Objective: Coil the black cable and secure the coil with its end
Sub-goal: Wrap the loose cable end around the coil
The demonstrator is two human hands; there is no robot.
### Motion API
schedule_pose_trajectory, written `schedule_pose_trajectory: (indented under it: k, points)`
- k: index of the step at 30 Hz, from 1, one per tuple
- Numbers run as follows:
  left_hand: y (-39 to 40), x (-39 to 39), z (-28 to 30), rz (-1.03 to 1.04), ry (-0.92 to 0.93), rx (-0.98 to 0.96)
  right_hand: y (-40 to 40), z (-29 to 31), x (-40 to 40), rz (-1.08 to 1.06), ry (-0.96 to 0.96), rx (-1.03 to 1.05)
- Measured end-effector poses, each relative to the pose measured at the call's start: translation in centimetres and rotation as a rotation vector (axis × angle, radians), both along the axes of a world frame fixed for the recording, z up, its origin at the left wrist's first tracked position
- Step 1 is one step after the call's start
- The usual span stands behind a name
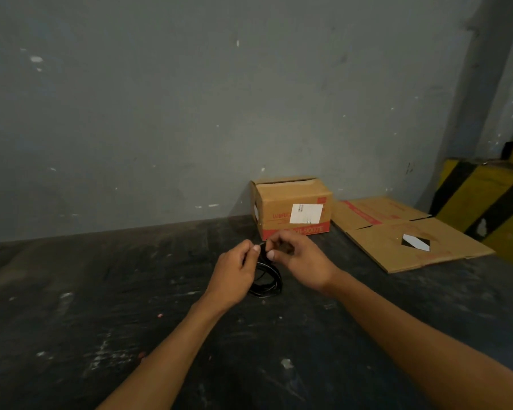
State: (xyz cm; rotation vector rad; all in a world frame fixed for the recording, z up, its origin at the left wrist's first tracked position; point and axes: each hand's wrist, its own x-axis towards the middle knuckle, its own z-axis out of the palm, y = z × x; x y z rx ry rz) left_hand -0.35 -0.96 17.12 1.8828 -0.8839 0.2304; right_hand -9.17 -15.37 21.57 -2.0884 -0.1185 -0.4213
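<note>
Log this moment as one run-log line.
stage: securing coil | left hand: pinching coiled black cable | right hand: pinching cable at coil top | coil: hanging, bottom near dark floor | end: hidden

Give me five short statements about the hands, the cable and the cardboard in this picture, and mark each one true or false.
1. Both hands are at the top of the black cable. True: the left hand and the right hand pinch it there.
2. The cable lies stretched out straight. False: it hangs in a coil of several loops.
3. The upright cardboard box stands against the wall. True.
4. The flattened cardboard lies left of the box. False: it lies to its right.
5. The hands wear gloves. False: they are bare.
</note>
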Motion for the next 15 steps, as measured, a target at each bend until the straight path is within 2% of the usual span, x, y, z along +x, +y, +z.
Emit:
schedule_pose_trajectory:
  k: [4, 7, 12, 15]
  points:
    - [0.1, 1.2, -0.6, 0.071, 0.169, -0.101, 0.9, -0.4, 0.0, 0.019, -0.155, 0.045]
    - [0.6, 1.7, -0.8, 0.129, 0.194, -0.12, 1.2, -0.4, 0.0, 0.133, -0.113, 0.145]
    - [0.8, 1.4, -0.2, 0.212, 0.071, -0.14, 2.4, -1.1, 0.4, 0.133, -0.043, 0.574]
    - [0.9, 1.2, -0.3, 0.259, -0.099, -0.103, 2.9, -1.6, 1.2, 0.0, 0.007, 0.645]
